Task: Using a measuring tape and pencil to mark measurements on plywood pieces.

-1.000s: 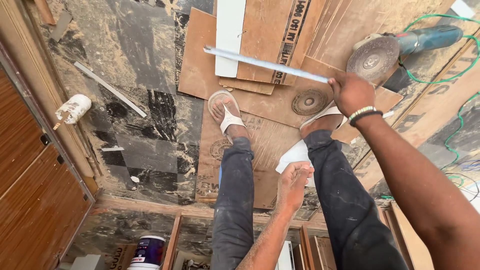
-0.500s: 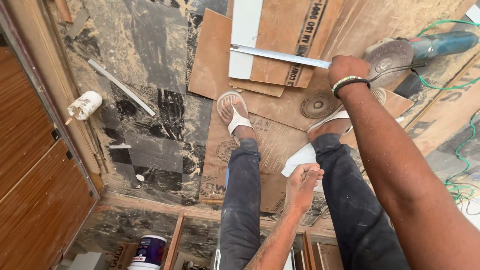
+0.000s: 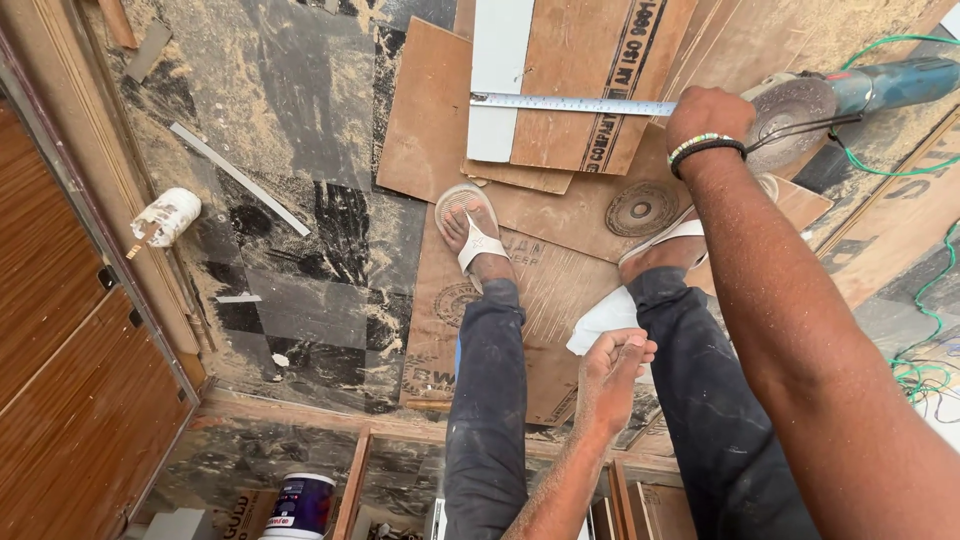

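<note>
The person's right hand [image 3: 708, 112] is reaching far forward on a fully outstretched arm, back of the hand up, a beaded and black band sitting at the wrist. Its fingers are curling closed around the near end of a long, flat steel ruler [image 3: 570, 103], which is stretching away to the left from the fist and lying across a white laminate strip [image 3: 497, 80] and a brown plywood offcut with black printing [image 3: 590, 80]. The ruler's far end is resting over the white strip, well apart from the hand.

The left hand [image 3: 610, 375] is hanging low and close to the body, forearm rising from the bottom edge, fingers bunching loosely together; whether it has anything in it I cannot tell. It is hovering over a white scrap of sheet [image 3: 600, 322] lying between the person's two dark-trousered legs.

Both feet are wearing pale sandals [image 3: 470, 225] and standing on overlapping brown plywood sheets [image 3: 545, 290] spread over a dusty dark marble floor [image 3: 300, 200]. Just beyond the right hand, a blue angle grinder with a grey disc [image 3: 830, 95] is lying on the sheets, its green cable [image 3: 915, 170] trailing to the right. Away to the left, a white paint-stained roll [image 3: 165, 216] and a thin grey strip [image 3: 238, 178] are lying on the floor.
</note>
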